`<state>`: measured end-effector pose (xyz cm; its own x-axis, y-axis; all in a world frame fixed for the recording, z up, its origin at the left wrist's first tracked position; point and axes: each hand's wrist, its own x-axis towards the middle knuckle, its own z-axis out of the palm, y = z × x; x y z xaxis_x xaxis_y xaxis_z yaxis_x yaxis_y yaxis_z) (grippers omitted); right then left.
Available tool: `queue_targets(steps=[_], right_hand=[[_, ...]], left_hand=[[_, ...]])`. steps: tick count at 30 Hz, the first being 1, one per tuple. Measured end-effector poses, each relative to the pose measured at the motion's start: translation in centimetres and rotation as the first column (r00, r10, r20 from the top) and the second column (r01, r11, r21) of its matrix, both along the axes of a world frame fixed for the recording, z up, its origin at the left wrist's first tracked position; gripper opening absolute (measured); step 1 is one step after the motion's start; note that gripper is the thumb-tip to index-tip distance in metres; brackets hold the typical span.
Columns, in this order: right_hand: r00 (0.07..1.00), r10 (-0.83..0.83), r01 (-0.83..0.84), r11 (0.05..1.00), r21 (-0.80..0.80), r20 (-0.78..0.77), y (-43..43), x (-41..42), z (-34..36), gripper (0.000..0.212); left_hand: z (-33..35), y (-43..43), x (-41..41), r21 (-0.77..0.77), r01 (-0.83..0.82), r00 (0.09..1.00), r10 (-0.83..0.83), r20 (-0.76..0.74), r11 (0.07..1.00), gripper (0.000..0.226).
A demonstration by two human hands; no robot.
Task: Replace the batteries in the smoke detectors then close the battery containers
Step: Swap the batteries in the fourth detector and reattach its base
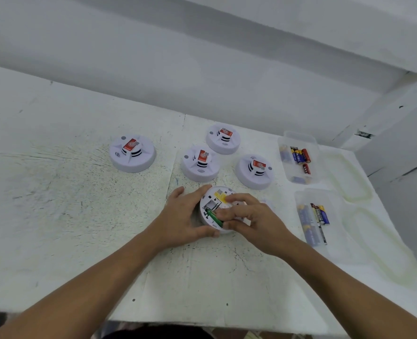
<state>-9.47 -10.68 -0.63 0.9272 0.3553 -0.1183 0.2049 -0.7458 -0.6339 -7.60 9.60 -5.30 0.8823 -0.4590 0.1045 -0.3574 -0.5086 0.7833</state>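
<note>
A scuffed white table (80,216) stands against a pale wall. Near its middle an upturned round white plastic smoke detector (218,209) lies with its battery bay uncovered. The left hand (185,216) cups the detector's left rim, fingers spread around it. The right hand (254,216) pinches a green cylindrical battery (213,217) lying in the bay. Four more white smoke detectors (132,153) sit face up toward the far edge. Two clear plastic tubs of batteries (299,157) stand along the right edge.
</note>
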Motion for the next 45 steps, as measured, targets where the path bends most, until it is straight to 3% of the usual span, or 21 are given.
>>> queue_targets(steps=[11,16,21,26,28,31,33,39,45], right_hand=[[1.000,0.009,-0.009,1.000,0.029,0.009,0.0,0.3,-0.6,0.023],[0.994,0.042,-0.051,0.994,0.094,0.097,0.4,0.2,-0.5,0.016],[0.968,-0.251,0.252,0.950,0.182,-0.031,1.4,-0.4,-0.2,0.021],[0.857,-0.435,0.483,0.864,0.138,-0.276,2.1,-0.6,0.8,0.065],[0.828,-0.417,0.506,0.843,0.182,-0.375,2.2,-0.6,0.9,0.069],[0.821,-0.341,0.527,0.761,0.379,-0.458,2.1,-0.4,1.7,0.048],[0.823,-0.279,0.517,0.728,0.451,-0.494,2.2,-0.3,2.1,0.046],[0.803,-0.087,0.475,0.691,0.545,-0.590,2.5,0.0,2.0,0.058],[0.792,-0.025,0.492,0.616,0.615,-0.610,2.8,0.2,1.4,0.058]], left_hand=[[-1.0,-0.1,0.1,-0.009,-0.015,0.999,0.015,0.032,1.000,0.098],[-1.2,-0.1,0.1,-0.023,-0.022,0.999,0.022,0.033,1.000,0.094],[-1.0,0.0,0.0,-0.022,-0.016,0.999,0.017,0.043,1.000,0.092],[-1.3,-0.1,0.0,0.010,-0.011,0.996,0.010,0.085,1.000,0.092],[-1.3,0.0,0.0,-0.020,-0.007,0.996,0.009,0.093,1.000,0.089],[-0.6,-0.1,-0.1,-0.108,0.001,0.991,0.013,0.136,0.994,0.078],[0.0,-0.1,-0.1,-0.170,-0.009,0.979,0.044,0.200,0.985,0.077],[0.6,0.3,-0.4,-0.229,-0.017,0.957,0.082,0.279,0.973,0.081],[-0.1,0.5,-0.3,-0.223,-0.026,0.955,0.090,0.284,0.975,0.084]])
